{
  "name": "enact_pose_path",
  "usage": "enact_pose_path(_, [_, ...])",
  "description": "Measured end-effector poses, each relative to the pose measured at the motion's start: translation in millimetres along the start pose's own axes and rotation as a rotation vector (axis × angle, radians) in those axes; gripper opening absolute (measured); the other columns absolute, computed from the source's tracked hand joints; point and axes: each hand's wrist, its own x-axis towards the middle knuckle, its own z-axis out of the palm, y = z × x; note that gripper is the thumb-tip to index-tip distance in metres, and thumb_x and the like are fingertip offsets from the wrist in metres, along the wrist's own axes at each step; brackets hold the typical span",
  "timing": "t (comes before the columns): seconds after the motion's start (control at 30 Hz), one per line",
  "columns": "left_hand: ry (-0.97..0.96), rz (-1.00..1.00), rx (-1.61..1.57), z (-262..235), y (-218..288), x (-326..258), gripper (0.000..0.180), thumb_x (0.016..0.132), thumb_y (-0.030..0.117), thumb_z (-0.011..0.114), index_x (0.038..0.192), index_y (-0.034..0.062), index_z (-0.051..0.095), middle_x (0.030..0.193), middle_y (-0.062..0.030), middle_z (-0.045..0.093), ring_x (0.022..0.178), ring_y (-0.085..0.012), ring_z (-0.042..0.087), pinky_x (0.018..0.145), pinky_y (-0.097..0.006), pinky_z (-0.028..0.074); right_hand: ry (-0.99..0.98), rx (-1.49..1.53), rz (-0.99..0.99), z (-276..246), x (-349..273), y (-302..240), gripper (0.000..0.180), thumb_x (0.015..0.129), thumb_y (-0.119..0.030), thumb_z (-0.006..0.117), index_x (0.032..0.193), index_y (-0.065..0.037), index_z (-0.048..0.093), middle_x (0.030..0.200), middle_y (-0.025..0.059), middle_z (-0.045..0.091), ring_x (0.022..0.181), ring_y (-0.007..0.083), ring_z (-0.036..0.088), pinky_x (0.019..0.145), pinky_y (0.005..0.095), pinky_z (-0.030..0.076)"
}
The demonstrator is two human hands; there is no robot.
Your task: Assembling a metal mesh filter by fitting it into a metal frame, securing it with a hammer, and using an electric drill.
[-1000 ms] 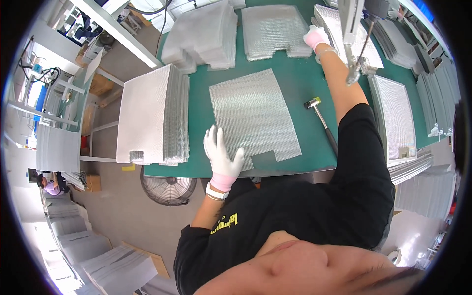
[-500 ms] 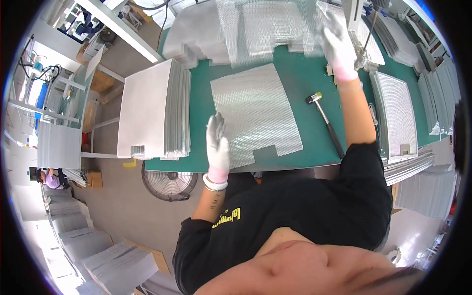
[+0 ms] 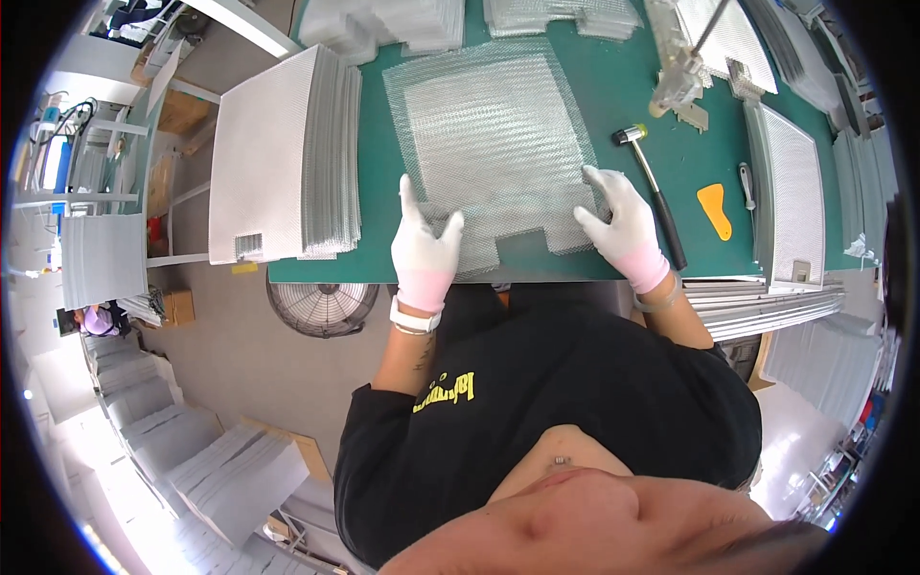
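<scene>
In front of me a see-through coarse wire mesh sheet (image 3: 565, 86) lies over a finer silvery mesh sheet (image 3: 479, 144). Both have a notch along the near edge, and the coarse one reaches past the fine one on the far and right sides. My left hand (image 3: 422, 251), in a white glove with a pink cuff, is at the left edge of the sheets, thumb and fingers apart. At their right edge is my right hand (image 3: 623, 228), gloved alike, with thumb and fingers spread. Neither hand visibly grips the mesh.
A tall stack of framed mesh panels (image 3: 264, 158) stands left on the green table (image 3: 379, 230). Notched mesh stacks (image 3: 422, 24) lie at the back. To the right are a mallet (image 3: 659, 192), a yellow scraper (image 3: 714, 211), a white-handled tool (image 3: 747, 185) and a framed panel (image 3: 793, 192).
My right hand has come from the far right down to the sheet's near right edge. A coarse mesh sheet now covers the fine one. My left hand stays at the left edge.
</scene>
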Motion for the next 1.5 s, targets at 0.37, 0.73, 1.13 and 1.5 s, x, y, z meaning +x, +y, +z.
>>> enact_pose_path(0.37, [-0.081,0.037,0.151,27.6,-13.6,-0.4,0.090,0.086,0.025,0.076,0.154,-0.0032,0.025,0.130,-0.0267,0.059,0.109,-0.0410,0.064,0.088,-0.043,0.055,-0.058,-0.156,0.056,27.1,-9.2,25.4,0.052,0.084,-0.016,0.073,0.133,-0.007,0.058,0.123,0.0165,0.062,0.109,0.0353,0.063,0.092,0.0378,0.052])
enact_pose_path(0.73, [-0.105,0.028,0.186,28.7,-15.7,0.7,0.085,0.084,0.027,0.076,0.152,0.0004,0.033,0.109,-0.0186,0.063,0.094,-0.0362,0.066,0.077,-0.041,0.056,-0.091,-0.215,0.067,31.4,-10.9,31.8,0.053,0.086,-0.020,0.071,0.136,-0.009,0.055,0.125,0.0145,0.059,0.109,0.0339,0.062,0.090,0.0388,0.053])
enact_pose_path(1.13, [-0.352,0.273,0.453,17.5,-28.6,29.8,0.059,0.088,0.041,0.067,0.143,0.0232,0.055,0.153,-0.0176,0.041,0.144,-0.0432,0.030,0.120,-0.061,0.015,-0.143,-0.312,-0.234,-12.3,72.2,21.4,0.034,0.088,-0.028,0.068,0.115,-0.007,0.069,0.098,0.0152,0.063,0.092,0.0339,0.064,0.084,0.0410,0.053])
enact_pose_path(1.5, [-0.215,0.302,0.328,3.6,-4.9,40.6,0.063,0.085,0.046,0.070,0.132,0.0055,0.062,0.157,-0.0281,0.026,0.143,-0.0496,0.026,0.119,-0.063,0.014,0.037,-0.410,0.152,141.3,372.9,-67.9,0.076,0.087,-0.054,0.060,0.132,0.007,0.052,0.131,0.0254,0.054,0.125,0.0387,0.053,0.107,0.0562,0.039])
